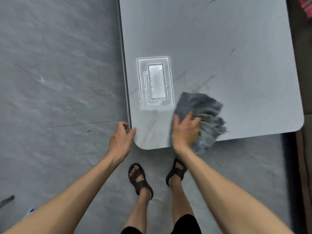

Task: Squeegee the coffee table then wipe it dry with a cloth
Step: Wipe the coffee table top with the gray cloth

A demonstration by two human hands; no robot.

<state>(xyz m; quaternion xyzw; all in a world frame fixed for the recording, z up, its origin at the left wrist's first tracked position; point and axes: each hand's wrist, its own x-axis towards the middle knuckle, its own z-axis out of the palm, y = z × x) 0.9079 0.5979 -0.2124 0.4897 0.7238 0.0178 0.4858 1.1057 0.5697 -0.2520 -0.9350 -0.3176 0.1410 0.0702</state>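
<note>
The left hand (121, 139) is spread and empty, thumb tip touching the rounded near corner of the tabletop (219, 48). Just right of it, the right hand (184, 130) presses flat on a bunched grey cloth (200, 115) at the near edge. The cloth looks soft, light and floppy, best gripped by a gathered handful.
</note>
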